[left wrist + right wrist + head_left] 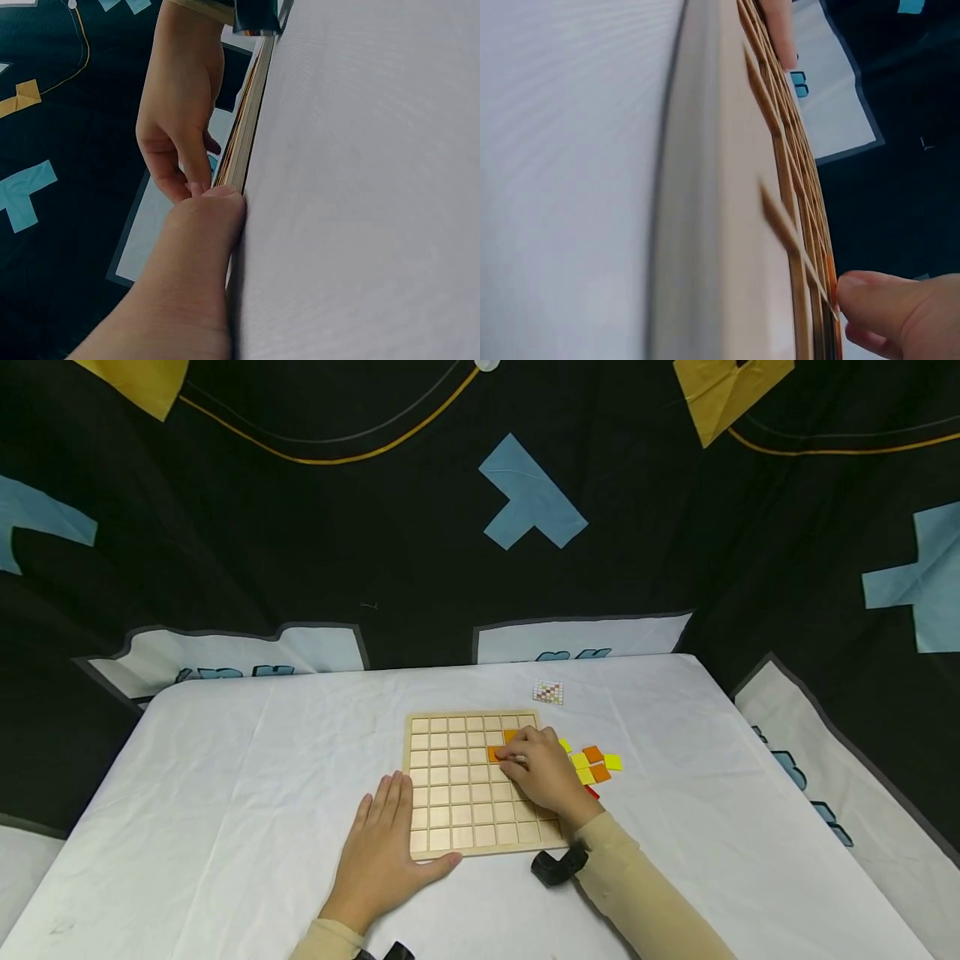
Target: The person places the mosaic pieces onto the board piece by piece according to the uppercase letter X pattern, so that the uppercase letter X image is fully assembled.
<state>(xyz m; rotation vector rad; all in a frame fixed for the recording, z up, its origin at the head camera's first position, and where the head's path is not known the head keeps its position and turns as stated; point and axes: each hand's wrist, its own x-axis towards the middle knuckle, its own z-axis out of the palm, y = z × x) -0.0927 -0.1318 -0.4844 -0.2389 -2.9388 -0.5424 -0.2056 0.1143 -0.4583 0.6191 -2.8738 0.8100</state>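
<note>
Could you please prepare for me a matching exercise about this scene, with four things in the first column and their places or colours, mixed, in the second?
1. Left hand
2. Right hand
3. Small patterned card
4. Loose tiles

A. Yellow, orange and red, beside the right edge of the board
B. At the board's near left corner
C. Over the board, by the orange squares
D. Beyond the board's far edge

Pairs: 1-B, 2-C, 3-D, 4-A
</note>
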